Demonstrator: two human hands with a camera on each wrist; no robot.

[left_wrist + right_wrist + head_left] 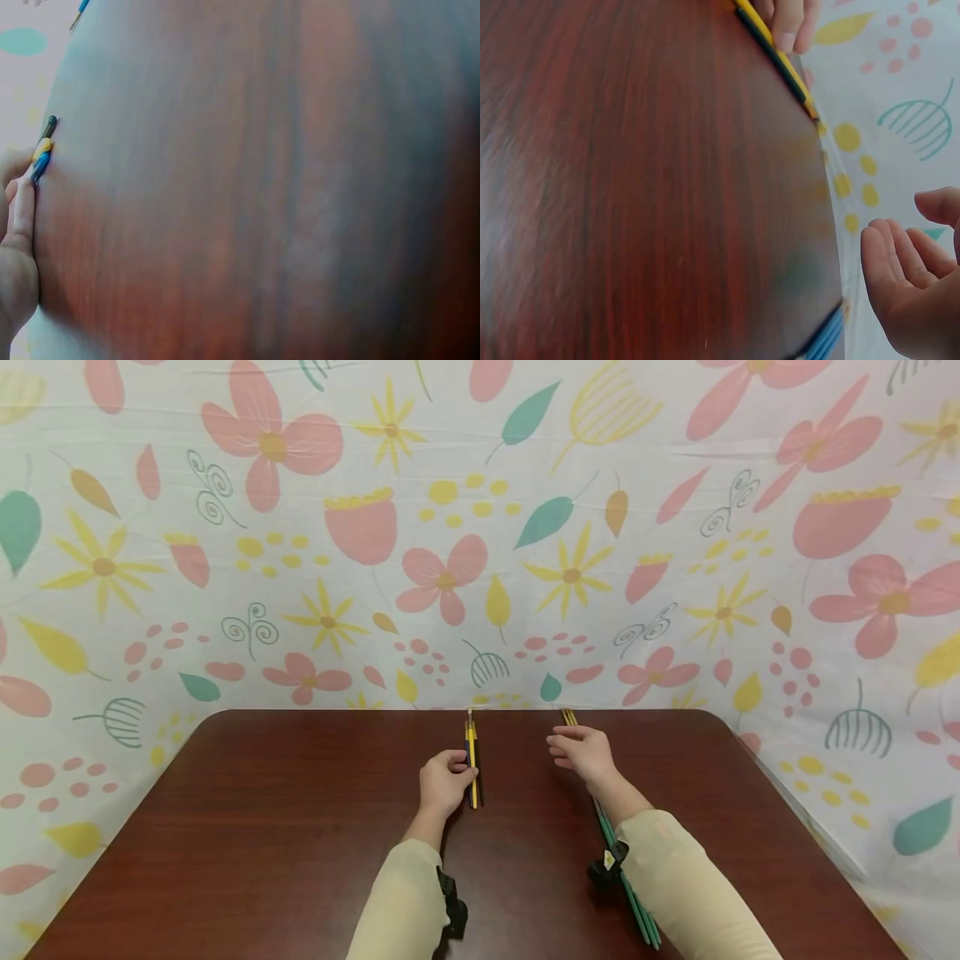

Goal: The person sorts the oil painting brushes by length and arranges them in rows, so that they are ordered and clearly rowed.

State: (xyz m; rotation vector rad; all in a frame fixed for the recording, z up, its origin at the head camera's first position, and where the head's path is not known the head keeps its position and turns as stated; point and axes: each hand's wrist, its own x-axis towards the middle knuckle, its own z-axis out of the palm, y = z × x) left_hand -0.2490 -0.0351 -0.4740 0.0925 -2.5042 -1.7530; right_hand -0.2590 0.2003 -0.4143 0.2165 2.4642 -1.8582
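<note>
Near the far table edge, my left hand [442,785] pinches a small bundle of slim paintbrushes [473,739] between thumb and fingers. Their handles are yellow, blue and black, and they lie lengthwise, pointing away from me. Rounded handle ends [43,154] show beside the fingers in the left wrist view. To the right, my right hand [585,756] hovers with fingers extended and holds nothing, as its palm [911,300] also shows. Beneath this hand and forearm lie several long green-handled paintbrushes [637,902], their middle partly hidden.
The dark reddish-brown table [315,827] has rounded far corners. A white cloth [450,485] printed with flowers and leaves hangs behind it and along its sides. Each wrist carries a black camera, such as the right wrist camera [606,867].
</note>
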